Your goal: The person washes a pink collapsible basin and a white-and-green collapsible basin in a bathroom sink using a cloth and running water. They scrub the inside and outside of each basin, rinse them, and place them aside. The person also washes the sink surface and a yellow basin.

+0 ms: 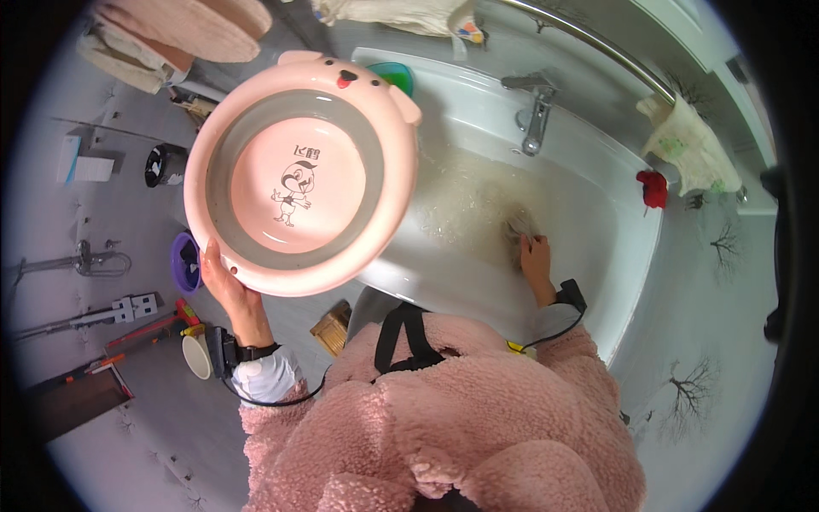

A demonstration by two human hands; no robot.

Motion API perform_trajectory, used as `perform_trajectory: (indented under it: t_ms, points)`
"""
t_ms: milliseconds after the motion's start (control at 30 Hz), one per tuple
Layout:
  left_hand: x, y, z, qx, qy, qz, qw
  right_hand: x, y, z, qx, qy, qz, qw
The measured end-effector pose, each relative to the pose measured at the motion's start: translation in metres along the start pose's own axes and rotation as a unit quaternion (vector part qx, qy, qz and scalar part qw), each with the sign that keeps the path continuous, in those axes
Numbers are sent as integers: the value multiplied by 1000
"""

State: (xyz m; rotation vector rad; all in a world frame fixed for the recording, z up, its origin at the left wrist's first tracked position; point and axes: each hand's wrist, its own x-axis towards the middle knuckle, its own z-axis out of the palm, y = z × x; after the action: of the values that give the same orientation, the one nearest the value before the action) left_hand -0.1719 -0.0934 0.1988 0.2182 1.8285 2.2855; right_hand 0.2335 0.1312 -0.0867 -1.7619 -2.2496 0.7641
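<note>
My left hand (231,291) grips the near left rim of a pink plastic basin (301,281) with a grey inner band, a dog's face on its edge and a printed cartoon bird inside. The basin is raised over the left part of a white bathtub (441,291) and holds no water that I can see. At the middle of the tub, my right hand (535,249) has its fingers closed on a wet greyish cloth (519,227), partly under cloudy, rippled water (461,198). The chrome faucet (536,118) stands at the tub's far side, beyond that hand.
A green bowl (400,77) sits at the tub's far left corner, partly behind the basin. Cloths hang near a metal rail (595,38); a red item (652,190) lies on the right rim. On the left are a purple bucket (185,264), a black bin (167,165) and a wooden stool (331,329).
</note>
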Motion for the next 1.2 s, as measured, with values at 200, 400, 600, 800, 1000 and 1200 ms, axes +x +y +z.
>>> perform_trajectory:
  t_ms: [200, 400, 600, 800, 1000, 1200]
  points:
    - [29, -42, -38, -29, 78, -16, 996, 12, -11, 4, 28, -66, -2, 997]
    - [39, -66, -52, 1, 50, -91, 995, 5, -27, -4, 51, -70, 12, 996]
    - [22, -33, -45, 665, 52, 164, 727, 20, -16, -9, 52, -50, -61, 996]
    - [-73, -71, 52, 340, -293, 109, 887, 33, -46, 13, -6, 2, -92, 996]
    - [-136, -246, 151, 457, -495, 66, 736, 25, -60, 24, -298, -112, -241, 917]
    - [-150, -336, 171, 574, -525, -2, 628, 20, -75, 39, -265, 9, -124, 956]
